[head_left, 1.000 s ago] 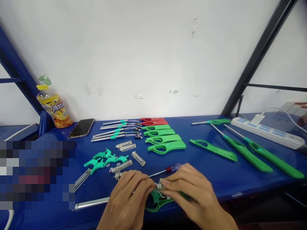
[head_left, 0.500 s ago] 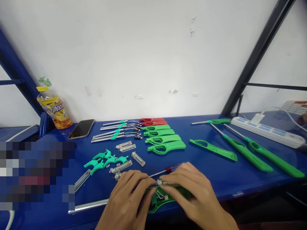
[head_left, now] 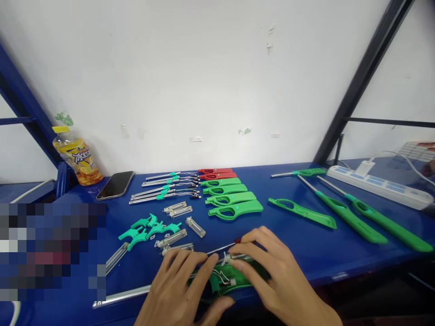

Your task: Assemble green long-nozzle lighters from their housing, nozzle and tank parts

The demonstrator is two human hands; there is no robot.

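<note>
At the near edge of a smooth blue table (head_left: pixel 302 256), a hollow green plastic shell (head_left: pixel 240 277) lies beneath two bare hands, with thin white wires (head_left: pixel 222 274) looping inside it. The right hand (head_left: pixel 277 269) has its thumb and forefinger closed on a slim, clear tank (head_left: pixel 242 257) near its whitish end, over the shell. The left hand (head_left: pixel 185 283) has its fingers spread, thumb well apart from forefinger; whether a fingertip touches the tank, I cannot tell. Just behind lies a screwdriver (head_left: pixel 220 249); a shiny round metal tube (head_left: pixel 124 296) extends leftward. Open room stretches right, toward two long green lighters (head_left: pixel 356 225).
</note>
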